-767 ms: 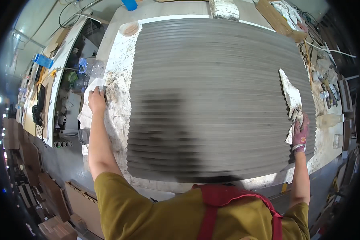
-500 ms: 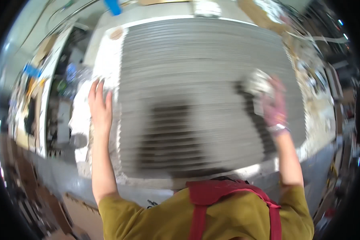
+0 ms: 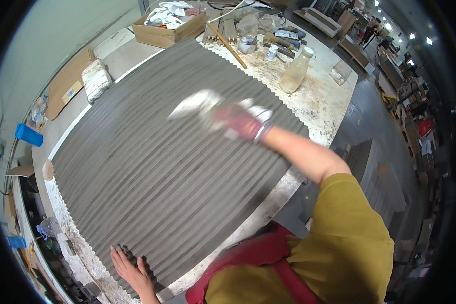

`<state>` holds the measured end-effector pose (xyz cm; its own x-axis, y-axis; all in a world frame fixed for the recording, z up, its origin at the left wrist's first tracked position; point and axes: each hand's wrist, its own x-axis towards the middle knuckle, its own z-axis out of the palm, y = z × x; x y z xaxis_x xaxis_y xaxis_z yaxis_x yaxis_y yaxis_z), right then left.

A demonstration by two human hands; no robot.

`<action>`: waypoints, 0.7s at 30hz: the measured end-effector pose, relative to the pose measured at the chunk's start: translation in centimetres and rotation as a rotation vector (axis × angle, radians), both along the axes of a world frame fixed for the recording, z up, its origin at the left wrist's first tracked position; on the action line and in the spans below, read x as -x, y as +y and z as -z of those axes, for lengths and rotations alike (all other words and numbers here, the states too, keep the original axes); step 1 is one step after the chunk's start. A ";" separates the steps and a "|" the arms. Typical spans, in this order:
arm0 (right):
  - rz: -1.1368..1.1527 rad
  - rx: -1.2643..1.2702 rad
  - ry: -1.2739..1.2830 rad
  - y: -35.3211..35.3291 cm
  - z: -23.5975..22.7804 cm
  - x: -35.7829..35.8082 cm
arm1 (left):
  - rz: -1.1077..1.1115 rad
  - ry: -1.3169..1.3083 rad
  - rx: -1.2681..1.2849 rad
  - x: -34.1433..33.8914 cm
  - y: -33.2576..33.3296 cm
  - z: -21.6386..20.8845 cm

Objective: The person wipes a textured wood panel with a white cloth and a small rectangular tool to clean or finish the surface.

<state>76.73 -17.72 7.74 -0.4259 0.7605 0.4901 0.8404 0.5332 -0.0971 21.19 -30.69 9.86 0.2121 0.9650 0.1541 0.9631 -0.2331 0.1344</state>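
Observation:
A large grey panel with a ridged, corrugated surface covers most of the worktable. My right hand, in a dark red glove, is closed around a white cloth over the right half of the panel. Both glove and cloth are smeared by motion, so contact with the ridges cannot be made out. Bare, with its fingers stretched out, my left hand lies at the panel's near left edge and holds nothing.
Right of the panel, the stained white tabletop bears a cloudy glass bottle, small jars and a wooden stick. A wooden box of rags stands at the far edge, with a white wrapped bundle to its left.
The view has swung to the right. My right hand has carried the white cloth farther across the panel, while my left hand now rests at the near left edge.

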 end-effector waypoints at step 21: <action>0.621 0.300 0.035 -0.1 -6.2 -15.7 | 0.312 -0.080 0.204 -20.9 -0.8 -0.3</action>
